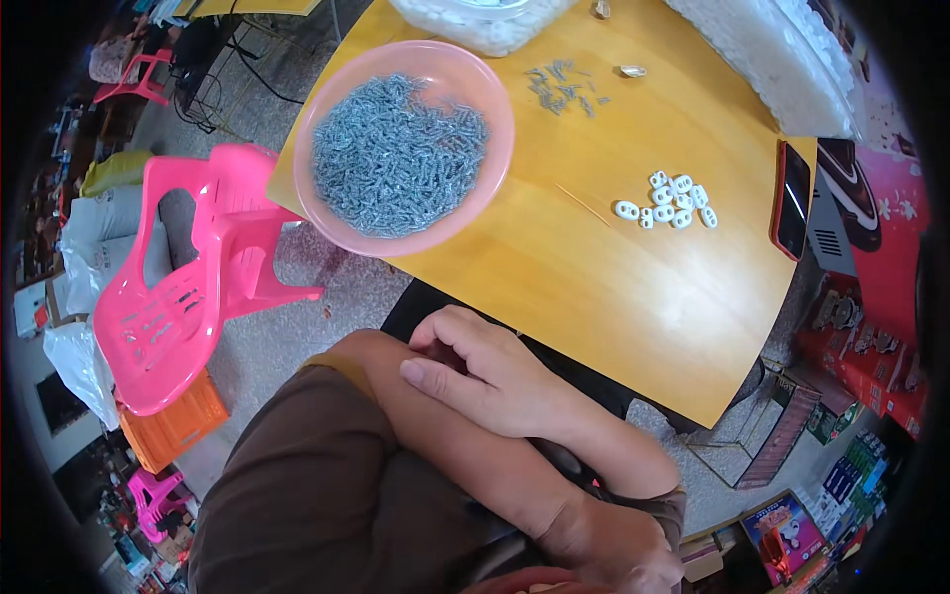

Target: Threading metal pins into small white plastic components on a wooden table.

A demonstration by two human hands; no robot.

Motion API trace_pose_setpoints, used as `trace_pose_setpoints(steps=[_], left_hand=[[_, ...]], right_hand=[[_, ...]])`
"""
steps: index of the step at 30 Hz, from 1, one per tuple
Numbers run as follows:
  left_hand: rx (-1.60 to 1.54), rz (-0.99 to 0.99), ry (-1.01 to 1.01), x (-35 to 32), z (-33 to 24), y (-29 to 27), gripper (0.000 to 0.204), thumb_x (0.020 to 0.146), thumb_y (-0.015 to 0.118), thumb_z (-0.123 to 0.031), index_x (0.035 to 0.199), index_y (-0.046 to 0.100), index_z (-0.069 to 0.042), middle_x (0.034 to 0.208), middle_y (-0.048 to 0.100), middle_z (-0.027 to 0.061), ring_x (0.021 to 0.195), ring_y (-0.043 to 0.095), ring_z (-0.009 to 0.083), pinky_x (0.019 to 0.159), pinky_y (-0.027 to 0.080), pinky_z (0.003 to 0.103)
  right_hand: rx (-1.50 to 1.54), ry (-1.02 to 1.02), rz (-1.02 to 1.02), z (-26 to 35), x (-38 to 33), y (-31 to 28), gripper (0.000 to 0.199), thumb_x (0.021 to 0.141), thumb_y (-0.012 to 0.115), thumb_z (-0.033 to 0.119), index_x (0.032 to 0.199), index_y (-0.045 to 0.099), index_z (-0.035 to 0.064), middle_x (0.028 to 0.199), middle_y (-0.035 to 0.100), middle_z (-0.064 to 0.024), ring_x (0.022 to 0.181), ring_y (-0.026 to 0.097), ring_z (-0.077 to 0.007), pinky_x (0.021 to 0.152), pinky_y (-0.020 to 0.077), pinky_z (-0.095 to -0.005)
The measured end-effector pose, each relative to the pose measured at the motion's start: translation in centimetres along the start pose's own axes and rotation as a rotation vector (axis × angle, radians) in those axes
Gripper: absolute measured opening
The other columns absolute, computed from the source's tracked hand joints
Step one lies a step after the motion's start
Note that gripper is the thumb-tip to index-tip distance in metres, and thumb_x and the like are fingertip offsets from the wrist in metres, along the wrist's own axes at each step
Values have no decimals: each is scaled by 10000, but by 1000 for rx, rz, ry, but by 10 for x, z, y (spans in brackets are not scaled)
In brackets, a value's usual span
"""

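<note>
Work looks idle and barely begun. The right hand (475,371) rests loosely open on the opposite forearm, holding nothing; the left hand (614,549) is half out of view, its grip unclear. The pink bowl (327,94) of screws (396,153) sits full on the tabletop (594,297), with few white plastic pieces (668,200) laid out.

Speckled grey stone floor (297,332), yellow wooden tabletop (633,297) under even daylight, bright pink plastic chair (188,297) just left of it, orange plastic crate (173,426) beneath the chair, smaller pink chair (139,74) far back, stacked red cardboard boxes (881,327) at right.
</note>
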State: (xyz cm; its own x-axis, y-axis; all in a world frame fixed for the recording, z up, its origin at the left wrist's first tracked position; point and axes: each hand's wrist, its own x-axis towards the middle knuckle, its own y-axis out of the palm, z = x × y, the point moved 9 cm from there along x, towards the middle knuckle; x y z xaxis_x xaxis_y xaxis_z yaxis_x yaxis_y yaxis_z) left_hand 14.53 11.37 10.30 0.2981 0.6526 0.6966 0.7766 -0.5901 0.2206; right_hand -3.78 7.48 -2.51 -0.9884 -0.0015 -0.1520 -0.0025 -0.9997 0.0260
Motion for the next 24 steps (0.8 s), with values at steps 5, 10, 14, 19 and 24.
trace_pose_setpoints(steps=[5,10,14,19,24], left_hand=[[57,-2,-16,-2,-6,1,284,822,431,-282,868,542,-25,824,539,139,731,548,315,610,445,394],[111,6,0,-3,-5,8,275,822,424,-292,757,508,-39,741,504,122,664,532,299,556,426,393],[195,14,21,-4,-5,5,267,818,428,-300,700,472,-66,700,483,104,621,516,294,526,415,385],[483,-103,-21,-29,-13,-50,150,726,550,-147,690,486,-16,706,497,74,627,502,200,510,381,320],[1165,-332,-282,-54,-35,-154,119,703,597,-74,804,557,-23,766,549,98,686,545,227,563,432,328]], right_hand=[[60,260,174,-25,-10,12,263,816,570,298,834,484,50,669,491,-19,605,458,-88,542,392,-241],[130,140,48,-17,-6,9,274,822,566,317,815,495,53,681,493,4,625,435,-51,552,383,-221],[278,110,122,-20,-10,7,250,832,557,294,825,507,50,706,492,13,668,423,-41,591,370,-201],[433,210,98,-8,-50,-41,212,836,552,236,802,538,27,667,512,-20,649,468,-80,571,380,-219],[163,-5,-698,-22,-102,-138,97,788,592,98,755,548,18,666,513,-44,602,471,-114,544,374,-234]])
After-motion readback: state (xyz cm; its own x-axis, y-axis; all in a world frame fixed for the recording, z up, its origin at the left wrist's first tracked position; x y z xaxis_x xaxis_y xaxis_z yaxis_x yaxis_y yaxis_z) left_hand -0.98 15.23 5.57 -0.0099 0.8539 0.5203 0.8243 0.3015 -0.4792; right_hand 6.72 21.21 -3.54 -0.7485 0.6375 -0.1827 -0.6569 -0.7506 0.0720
